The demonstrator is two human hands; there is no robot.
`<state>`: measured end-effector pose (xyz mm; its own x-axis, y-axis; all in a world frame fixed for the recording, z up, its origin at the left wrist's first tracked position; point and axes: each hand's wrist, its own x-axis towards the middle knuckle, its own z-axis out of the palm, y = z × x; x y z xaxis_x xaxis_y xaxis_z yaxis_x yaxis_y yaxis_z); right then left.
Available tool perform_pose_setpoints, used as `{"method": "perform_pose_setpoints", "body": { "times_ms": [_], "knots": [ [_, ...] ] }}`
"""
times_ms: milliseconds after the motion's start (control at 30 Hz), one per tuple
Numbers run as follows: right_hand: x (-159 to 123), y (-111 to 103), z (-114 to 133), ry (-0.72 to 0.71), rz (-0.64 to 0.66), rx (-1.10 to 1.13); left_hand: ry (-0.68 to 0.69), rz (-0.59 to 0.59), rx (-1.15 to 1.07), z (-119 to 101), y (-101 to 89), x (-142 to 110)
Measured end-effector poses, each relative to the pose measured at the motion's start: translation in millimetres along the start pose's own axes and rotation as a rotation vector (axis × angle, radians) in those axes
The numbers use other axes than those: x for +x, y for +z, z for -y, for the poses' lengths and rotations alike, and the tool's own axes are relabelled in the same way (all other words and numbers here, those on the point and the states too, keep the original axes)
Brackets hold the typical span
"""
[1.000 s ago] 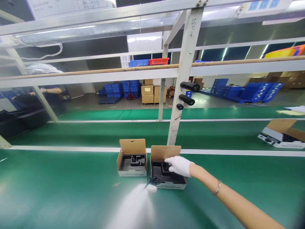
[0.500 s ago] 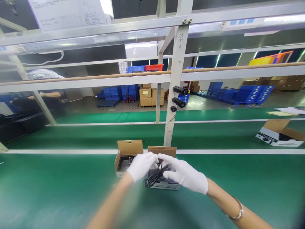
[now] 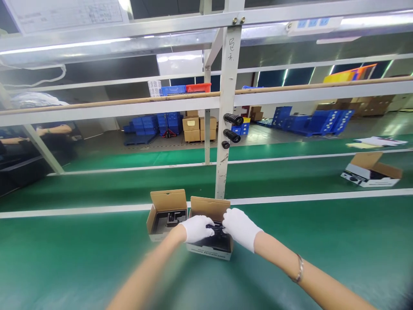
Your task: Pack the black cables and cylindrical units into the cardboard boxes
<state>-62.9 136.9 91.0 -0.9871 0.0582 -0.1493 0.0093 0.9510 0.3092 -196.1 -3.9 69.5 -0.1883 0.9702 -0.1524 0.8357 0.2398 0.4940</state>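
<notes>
An open carton [image 3: 209, 255] with a brown lid raised at the back and a white printed front stands on the green table. Inside it lies a coiled black cable [image 3: 218, 228], on top of a black insert. My left hand [image 3: 197, 228], in a white glove, reaches in from the left with its fingers closed on the cable. From the right, my gloved right hand [image 3: 241, 228] curls its fingers at the cable's other end, by the right wall. Close on the left is a second open carton [image 3: 149, 221], holding a black tray and a dark bracket-like part [image 3: 173, 218].
A white post [image 3: 222, 172] rises behind the cartons, with several black cylinders [image 3: 232, 119] fixed to it. Another open carton [image 3: 371, 174] stands far right, near papers [image 3: 376, 142]. A person's arm [image 3: 58, 129] shows at the left beyond the frame.
The cable bundle, which hung over the carton's front edge, is now down inside the carton. Both hands have come down with it and moved apart. The view has shifted slightly.
</notes>
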Motion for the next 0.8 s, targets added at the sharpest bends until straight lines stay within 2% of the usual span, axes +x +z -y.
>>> {"method": "perform_pose_setpoints", "body": {
  "times_ms": [167,267,367,467,567,700,800],
  "knots": [
    [34,19,26,-0.044,0.137,0.034,-0.005,0.112,0.222,17,22.4,9],
    [50,29,44,-0.037,0.248,0.079,-0.017,0.143,0.376,17,27.3,11],
    [55,31,52,-0.025,0.313,0.118,-0.043,0.157,0.551,15,30.5,13],
    [45,28,47,-0.001,0.313,0.173,-0.048,0.184,0.674,15,33.7,14],
    [32,24,44,0.043,0.205,0.263,-0.038,0.181,0.723,17,37.3,18],
    [20,37,59,0.095,0.143,0.415,0.018,0.068,0.72,8,42.2,17],
    [5,59,60,0.139,0.129,0.443,0.075,-0.178,0.679,-1,41.7,-7]
  ]
}}
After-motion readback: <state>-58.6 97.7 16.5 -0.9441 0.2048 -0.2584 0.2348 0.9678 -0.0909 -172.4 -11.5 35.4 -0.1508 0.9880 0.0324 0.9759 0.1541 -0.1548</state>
